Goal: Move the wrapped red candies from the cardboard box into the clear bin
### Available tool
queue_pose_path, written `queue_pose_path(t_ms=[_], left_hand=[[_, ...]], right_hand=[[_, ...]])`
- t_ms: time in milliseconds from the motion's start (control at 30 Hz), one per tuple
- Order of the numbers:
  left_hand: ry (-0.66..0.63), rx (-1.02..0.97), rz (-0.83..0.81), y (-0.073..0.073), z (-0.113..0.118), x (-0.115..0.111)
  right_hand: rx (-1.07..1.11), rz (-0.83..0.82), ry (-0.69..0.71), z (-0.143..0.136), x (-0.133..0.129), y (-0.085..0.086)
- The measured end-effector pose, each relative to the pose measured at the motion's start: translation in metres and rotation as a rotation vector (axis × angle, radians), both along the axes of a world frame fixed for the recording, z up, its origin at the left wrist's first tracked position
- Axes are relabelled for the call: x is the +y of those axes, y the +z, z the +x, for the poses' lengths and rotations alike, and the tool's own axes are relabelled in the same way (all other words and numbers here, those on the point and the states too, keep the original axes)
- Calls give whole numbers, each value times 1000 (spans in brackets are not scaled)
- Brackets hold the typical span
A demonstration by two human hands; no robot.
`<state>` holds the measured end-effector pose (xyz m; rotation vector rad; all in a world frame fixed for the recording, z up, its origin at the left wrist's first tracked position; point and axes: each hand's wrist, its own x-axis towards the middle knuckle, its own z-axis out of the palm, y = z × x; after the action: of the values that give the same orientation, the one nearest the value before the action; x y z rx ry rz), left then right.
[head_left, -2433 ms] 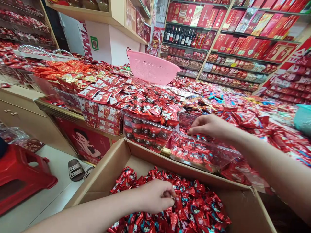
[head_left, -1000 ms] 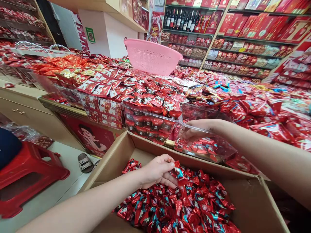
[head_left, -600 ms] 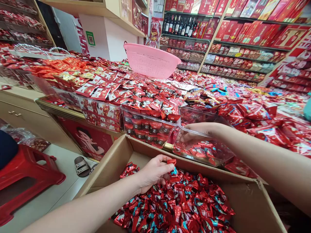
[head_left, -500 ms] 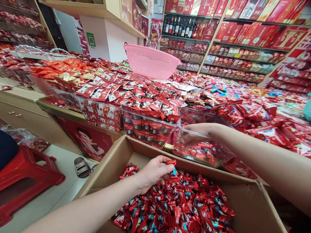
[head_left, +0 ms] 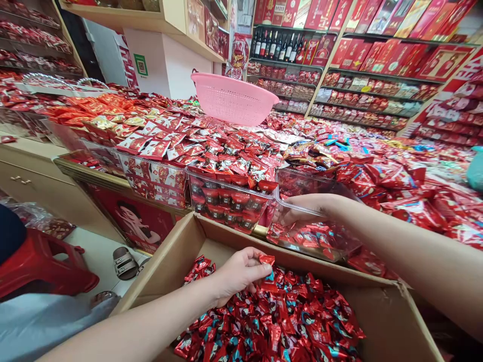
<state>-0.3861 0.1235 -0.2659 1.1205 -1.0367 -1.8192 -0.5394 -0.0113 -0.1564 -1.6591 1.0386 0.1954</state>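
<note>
A cardboard box (head_left: 392,311) holds a heap of red and blue wrapped candies (head_left: 279,322). Over the heap, my left hand (head_left: 243,271) pinches one red candy (head_left: 267,262) between thumb and fingers. My right hand (head_left: 300,208) reaches down into a clear plastic bin (head_left: 313,246) just beyond the box, where similar candies lie low. Its fingers show blurrily through the plastic, and what they hold, if anything, I cannot make out. To the left of that bin stands another clear bin with neatly stacked dark-and-red candies (head_left: 230,203).
A pink basket (head_left: 236,100) rests on the candy display behind the bins. At the left are a red stool (head_left: 49,261), sandals (head_left: 125,262) and light blue fabric (head_left: 49,322). Shelves with bottles (head_left: 277,48) and red boxes line the back.
Light blue fabric has come into view at the lower left. The view has shifted slightly. My left hand still pinches the candy, and my right hand stays in the bin.
</note>
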Motion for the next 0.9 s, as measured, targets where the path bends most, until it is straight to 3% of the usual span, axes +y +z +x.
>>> queue_pose_path(t_ms=[333,633,767,900], left_hand=[[20,82,-4,3,-1,0],[-22,-3,-59,0,0,0],[-39,3,-64,0,0,0],[-41,2,-58,2,-1,0]], right_hand=[[-62,26,-59,-2,-1,-3],[36,13,-81,0,-2,0],[-16,39,-20,-1,-3,-2],[-23,34,-71,-2,-4,-4]])
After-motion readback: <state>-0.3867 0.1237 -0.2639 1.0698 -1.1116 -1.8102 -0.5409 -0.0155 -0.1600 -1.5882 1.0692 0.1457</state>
